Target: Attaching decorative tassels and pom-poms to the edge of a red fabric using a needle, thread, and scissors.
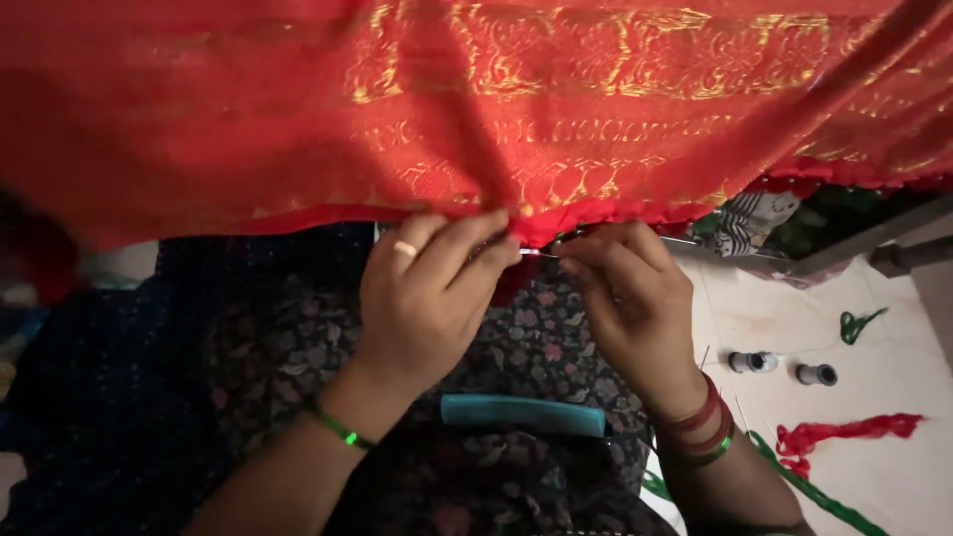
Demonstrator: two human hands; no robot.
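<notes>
A wide red cloth (298, 109) with gold woven patterns hangs across the top of the view. My left hand (422, 298), a ring on one finger and a green bangle at the wrist, pinches the cloth's lower edge. My right hand (630, 303), with red and green bangles, is shut on the same edge just to the right. A thin metal needle (541, 254) shows between the fingertips of both hands; which hand holds it is unclear. A red tassel hangs just below the edge.
A teal comb (523, 414) lies on my dark flowered lap. On the white floor to the right lie two small thread spools (752, 362), (816, 374), red thread strands (844, 432) and green thread strands (859, 323).
</notes>
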